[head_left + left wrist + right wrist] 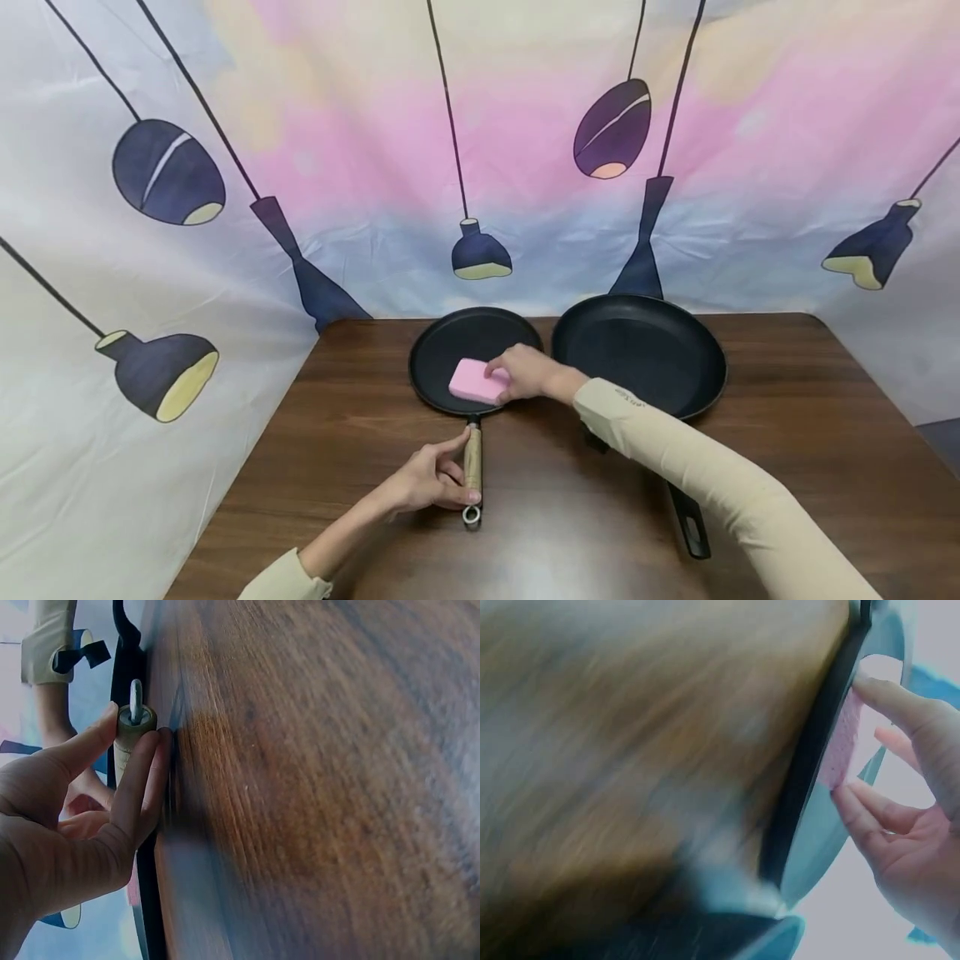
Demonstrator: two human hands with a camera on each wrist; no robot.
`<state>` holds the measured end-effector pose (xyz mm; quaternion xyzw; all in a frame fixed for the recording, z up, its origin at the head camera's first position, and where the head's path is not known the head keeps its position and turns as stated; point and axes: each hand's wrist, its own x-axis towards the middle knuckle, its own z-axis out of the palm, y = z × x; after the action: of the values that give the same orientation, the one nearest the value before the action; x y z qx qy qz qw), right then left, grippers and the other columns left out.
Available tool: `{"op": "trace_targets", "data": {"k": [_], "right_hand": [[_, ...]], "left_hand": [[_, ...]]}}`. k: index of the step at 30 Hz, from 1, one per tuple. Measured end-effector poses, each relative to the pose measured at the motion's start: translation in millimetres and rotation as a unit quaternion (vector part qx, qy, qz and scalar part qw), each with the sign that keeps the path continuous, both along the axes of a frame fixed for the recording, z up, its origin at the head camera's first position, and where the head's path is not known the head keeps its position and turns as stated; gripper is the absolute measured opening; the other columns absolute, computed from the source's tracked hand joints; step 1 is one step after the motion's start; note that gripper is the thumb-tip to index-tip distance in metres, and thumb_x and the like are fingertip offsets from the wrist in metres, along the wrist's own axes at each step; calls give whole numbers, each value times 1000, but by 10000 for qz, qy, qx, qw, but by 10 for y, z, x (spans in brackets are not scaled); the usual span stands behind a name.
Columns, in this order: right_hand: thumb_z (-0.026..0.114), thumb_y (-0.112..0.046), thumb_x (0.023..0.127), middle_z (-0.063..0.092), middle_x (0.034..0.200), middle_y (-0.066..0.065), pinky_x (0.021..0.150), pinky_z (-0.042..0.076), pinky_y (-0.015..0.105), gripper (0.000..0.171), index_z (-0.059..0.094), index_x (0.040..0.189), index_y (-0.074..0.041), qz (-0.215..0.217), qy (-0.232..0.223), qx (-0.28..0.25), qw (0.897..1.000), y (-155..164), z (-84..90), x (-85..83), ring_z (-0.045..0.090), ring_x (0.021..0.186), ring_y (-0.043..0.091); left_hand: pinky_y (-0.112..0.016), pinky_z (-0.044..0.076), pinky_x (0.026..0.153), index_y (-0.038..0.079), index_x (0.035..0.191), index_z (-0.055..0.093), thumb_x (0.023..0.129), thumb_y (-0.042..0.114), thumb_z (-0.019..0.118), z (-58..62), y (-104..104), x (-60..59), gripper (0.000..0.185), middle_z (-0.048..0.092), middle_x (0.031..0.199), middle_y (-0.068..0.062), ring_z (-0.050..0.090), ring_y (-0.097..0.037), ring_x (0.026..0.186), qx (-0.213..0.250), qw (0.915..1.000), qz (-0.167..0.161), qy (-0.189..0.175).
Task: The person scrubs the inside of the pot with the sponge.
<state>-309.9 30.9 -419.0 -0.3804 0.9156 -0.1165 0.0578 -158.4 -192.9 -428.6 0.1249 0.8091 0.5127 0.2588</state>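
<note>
Left hand [427, 482] grips the wooden handle [472, 459] of the small black pan [450, 342], near its ring end. Right hand [525, 372] holds the pink sponge [474, 382], which lies inside that pan. Larger black pan [645, 350] sits just beside it on the table [810, 433].

Two pans side by side at table [787, 433] rear, frame centre: small pan [442, 350] left, large pan [645, 350] right. Sponge [477, 382] in small pan. Small pan handle [472, 462] toward lower frame.
</note>
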Motion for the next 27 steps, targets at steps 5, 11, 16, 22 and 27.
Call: {"op": "trace_targets", "data": {"k": [5, 11, 16, 22, 27], "right_hand": [[82, -29, 89, 71, 121, 7, 101, 51, 40, 44, 72, 131, -21, 342, -160, -7, 9993, -249, -90, 61, 58, 118, 26], [81, -20, 90, 66, 134, 9, 111, 46, 42, 46, 69, 134, -18, 379, -617, -185, 9972, -303, -93, -220, 56, 129, 28], [75, -18, 95, 65, 134, 16, 110, 46, 45, 45, 66, 138, -12, -719, -158, -163, 9972, -231, -93, -559, 55, 127, 35], [67, -20, 100, 63, 135, 19, 100, 52, 45, 45, 59, 144, -14, -1911, -133, -69, 9815, -146, -127, -753, 53, 121, 37], [73, -17, 96, 68, 126, 18, 106, 48, 46, 46, 63, 141, -11, -1101, -28, -163, 9938, -88, -59, -648, 58, 120, 35]], "left_hand": [[-19, 52, 63, 1, 161, 24, 81, 8, 87, -63, -14, 87, 102, 68, 83, -5, 65, -8, 69, 165, 9996, 142, -169], [-20, 54, 63, 2, 161, 24, 81, 6, 87, -92, -5, 147, 101, 67, 84, -5, 66, -8, 70, 366, 9986, 191, -324], [-19, 52, 62, 5, 161, 26, 81, 8, 87, -66, 1, 90, 101, 67, 87, -6, 65, -9, 70, 192, 9995, 219, -139], [-19, 52, 62, 5, 162, 25, 81, 8, 87, -38, -7, 14, 101, 67, 86, -6, 66, -9, 70, 254, 9994, 203, -142], [-19, 53, 63, 5, 161, 26, 81, 7, 87, -29, -9, 3, 101, 67, 87, -6, 66, -8, 70, 301, 9990, 268, -178]]}}
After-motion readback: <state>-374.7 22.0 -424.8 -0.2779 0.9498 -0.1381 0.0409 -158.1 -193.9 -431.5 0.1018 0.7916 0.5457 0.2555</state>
